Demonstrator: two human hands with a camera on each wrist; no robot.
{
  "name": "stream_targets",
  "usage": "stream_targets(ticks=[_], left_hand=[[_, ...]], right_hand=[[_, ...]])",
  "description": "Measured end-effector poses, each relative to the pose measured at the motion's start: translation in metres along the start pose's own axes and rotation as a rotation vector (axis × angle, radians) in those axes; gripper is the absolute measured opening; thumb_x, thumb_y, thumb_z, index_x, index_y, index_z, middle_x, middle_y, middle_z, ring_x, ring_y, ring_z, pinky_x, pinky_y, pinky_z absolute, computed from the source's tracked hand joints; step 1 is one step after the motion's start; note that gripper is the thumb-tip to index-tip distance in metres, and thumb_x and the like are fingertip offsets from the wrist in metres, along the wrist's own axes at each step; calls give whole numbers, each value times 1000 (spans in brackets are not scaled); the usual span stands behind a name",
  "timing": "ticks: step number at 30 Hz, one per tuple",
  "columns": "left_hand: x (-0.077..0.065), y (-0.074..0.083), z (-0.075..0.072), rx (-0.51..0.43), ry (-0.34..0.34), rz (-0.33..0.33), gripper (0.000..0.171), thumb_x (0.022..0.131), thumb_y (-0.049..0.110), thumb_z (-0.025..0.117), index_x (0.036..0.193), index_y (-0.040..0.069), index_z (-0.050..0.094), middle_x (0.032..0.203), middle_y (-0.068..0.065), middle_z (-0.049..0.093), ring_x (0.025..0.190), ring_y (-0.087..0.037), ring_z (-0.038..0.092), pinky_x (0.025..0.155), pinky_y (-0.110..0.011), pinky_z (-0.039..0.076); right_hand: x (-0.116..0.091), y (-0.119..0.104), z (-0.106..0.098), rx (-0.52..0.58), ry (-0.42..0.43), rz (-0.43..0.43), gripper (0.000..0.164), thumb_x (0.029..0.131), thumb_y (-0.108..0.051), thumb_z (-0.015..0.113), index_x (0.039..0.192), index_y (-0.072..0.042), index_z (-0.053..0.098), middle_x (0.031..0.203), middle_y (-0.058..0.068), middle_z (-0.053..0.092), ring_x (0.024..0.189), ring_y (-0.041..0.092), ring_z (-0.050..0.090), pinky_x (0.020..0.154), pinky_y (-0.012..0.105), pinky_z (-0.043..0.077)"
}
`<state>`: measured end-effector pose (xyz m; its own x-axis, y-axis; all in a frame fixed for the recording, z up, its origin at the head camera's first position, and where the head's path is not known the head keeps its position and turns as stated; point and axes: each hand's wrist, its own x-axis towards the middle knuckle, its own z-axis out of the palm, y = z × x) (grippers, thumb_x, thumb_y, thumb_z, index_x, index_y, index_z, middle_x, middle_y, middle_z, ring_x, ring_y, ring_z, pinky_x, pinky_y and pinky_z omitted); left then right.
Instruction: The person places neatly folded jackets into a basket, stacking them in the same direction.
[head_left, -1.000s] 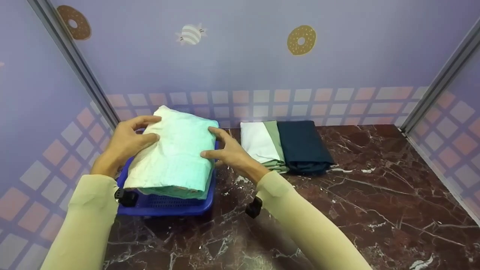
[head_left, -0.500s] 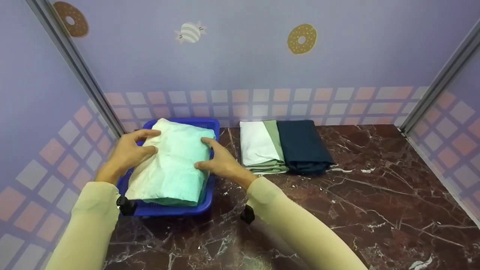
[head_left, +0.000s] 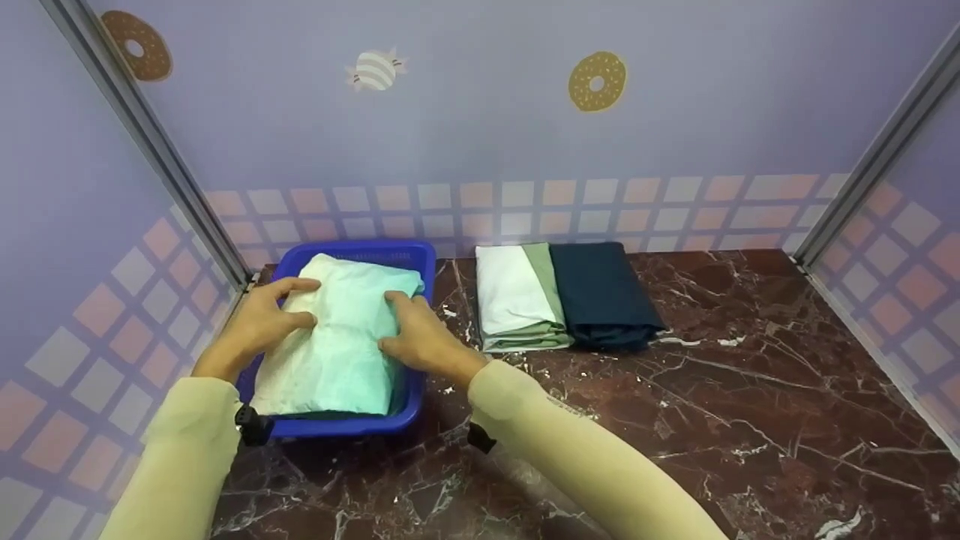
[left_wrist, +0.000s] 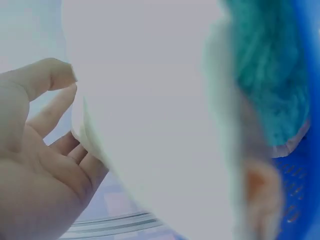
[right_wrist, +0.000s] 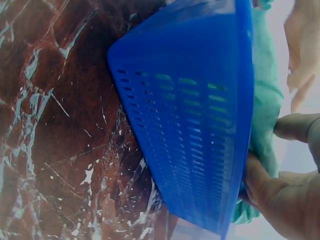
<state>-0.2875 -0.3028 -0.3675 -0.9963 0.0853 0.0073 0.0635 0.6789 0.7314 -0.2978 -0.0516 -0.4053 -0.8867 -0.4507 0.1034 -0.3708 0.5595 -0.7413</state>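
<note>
A folded cloth (head_left: 341,337), pale cream shading to mint green, lies slightly tilted in a blue plastic basket (head_left: 349,427) at the left. My left hand (head_left: 251,330) holds its left edge, thumb on top. On the opposite edge, my right hand (head_left: 427,337) grips the cloth, fingers between it and the basket's side. The right wrist view shows the mint edge (right_wrist: 265,100) rising above the slotted basket wall (right_wrist: 185,120). In the left wrist view the pale cloth (left_wrist: 150,100) covers much of the picture, and teal fabric (left_wrist: 272,70) shows beyond it.
Right of the basket, a folded white-and-green cloth (head_left: 517,292) lies beside a folded navy cloth (head_left: 604,296), close to the back wall. The dark red marbled tabletop (head_left: 750,405) extends to the right. Patterned panels (head_left: 487,135) enclose the back and sides.
Both hands have lowered the mint cloth into the basket, so the basket's back rim now shows. My right hand has shifted left and toward me. The other folded cloths have stayed put.
</note>
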Motion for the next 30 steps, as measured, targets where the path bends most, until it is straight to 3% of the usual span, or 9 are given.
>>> stream_targets(ticks=[8, 15, 22, 30], left_hand=[[-1, -12, 7, 15, 9, -28, 68, 85, 2, 71, 151, -4, 53, 155, -37, 43, 134, -47, 46, 109, -58, 40], [-1, -20, 7, 26, 16, -22, 67, 87, -2, 70, 151, -6, 51, 157, -39, 38, 148, -55, 31, 118, -66, 27], [-3, -29, 13, 43, 7, -50, 66, 89, 0, 69, 153, -3, 49, 158, -37, 39, 144, -54, 36, 115, -67, 31], [-6, -33, 21, 26, -43, -71, 74, 83, -2, 63, 155, -3, 45, 149, -37, 46, 121, -46, 49, 101, -60, 45]], right_hand=[[1, -2, 19, -112, -21, 14, 77, 92, -7, 73, 160, -2, 39, 142, 29, 47, 113, 26, 59, 101, 32, 51], [6, 1, 25, -168, -20, -26, 74, 95, -12, 75, 160, -3, 41, 141, 27, 48, 109, 25, 60, 96, 30, 53], [8, 4, 29, -232, -35, -62, 66, 96, -13, 75, 154, -1, 46, 138, 26, 49, 108, 27, 63, 96, 32, 55], [4, 1, 27, -309, -8, -126, 44, 95, -10, 75, 133, 2, 57, 122, 23, 56, 97, 32, 67, 87, 41, 58]])
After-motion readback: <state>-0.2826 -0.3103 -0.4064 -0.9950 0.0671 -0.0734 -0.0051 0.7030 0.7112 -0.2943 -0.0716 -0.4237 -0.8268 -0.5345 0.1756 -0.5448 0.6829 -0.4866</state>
